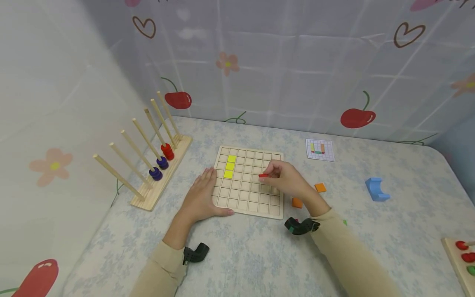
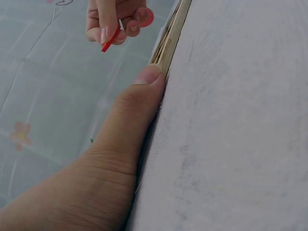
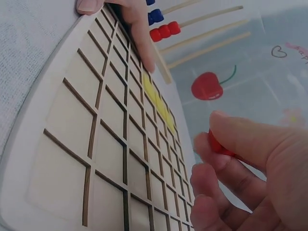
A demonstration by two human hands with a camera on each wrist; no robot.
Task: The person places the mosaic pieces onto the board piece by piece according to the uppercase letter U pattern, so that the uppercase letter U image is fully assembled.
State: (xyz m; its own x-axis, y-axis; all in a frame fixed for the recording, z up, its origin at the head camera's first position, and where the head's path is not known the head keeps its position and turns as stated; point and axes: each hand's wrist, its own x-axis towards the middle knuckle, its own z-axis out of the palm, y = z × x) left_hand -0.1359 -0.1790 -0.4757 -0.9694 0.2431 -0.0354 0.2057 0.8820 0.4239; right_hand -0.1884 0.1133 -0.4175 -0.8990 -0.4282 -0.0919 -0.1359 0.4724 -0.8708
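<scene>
A wooden grid board [image 1: 253,197] lies flat on the table, with several yellow square tiles [image 1: 230,166] in a column of cells near its left side. My left hand [image 1: 200,198] rests at the board's left edge, fingers extended, its thumb [image 2: 137,98] along the front edge. Above the right half of the grid, my right hand [image 1: 287,179] pinches a small red tile [image 1: 263,175] between thumb and fingers. In the right wrist view the red tile [image 3: 219,146] is partly hidden by the fingertips.
Left of the board stands a wooden peg rack [image 1: 144,200] with red and blue rings. Orange tiles [image 1: 320,187] and a green piece [image 1: 344,222] lie near the right forearm. Farther right are a pattern card [image 1: 326,155], a blue curved block [image 1: 376,189] and a beaded wooden piece [image 1: 454,260].
</scene>
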